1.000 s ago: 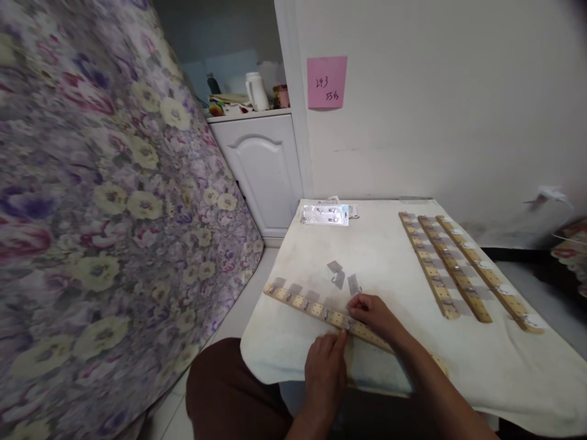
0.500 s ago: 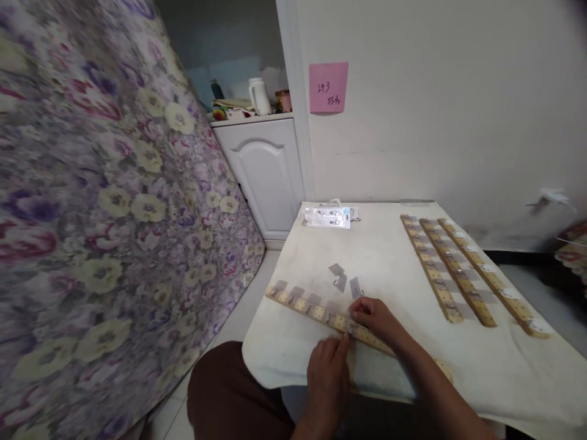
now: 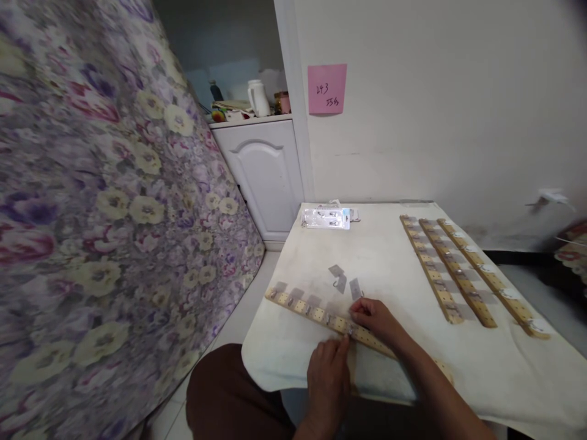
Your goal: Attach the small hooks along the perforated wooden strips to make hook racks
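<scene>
A pale wooden strip (image 3: 293,304) with rows of small holes lies slantwise along the table's near side. Several clear-backed metal hooks sit along its left part. My right hand (image 3: 373,316) reaches over the strip, thumb and fingers pinched on the clear backing of one hook (image 3: 350,332). My left hand (image 3: 328,370) is at the strip's near edge, its fingers curled and the index fingertip touching beside that hook. Beyond the strip lie loose clear-backed hooks (image 3: 340,283), one of them (image 3: 355,288) close to my right fingers. My right forearm hides part of the strip's right end.
Three more strips with hooks (image 3: 425,263) lie at the right of the cloth-covered table (image 3: 380,244). Packaged hooks (image 3: 325,218) rest at the back left. A flowered curtain (image 3: 114,244) hangs at left, near a white cabinet (image 3: 263,171). A wall (image 3: 413,110) stands behind the table.
The view has shifted very slightly. Both hands stay in the same place at the same hook.
</scene>
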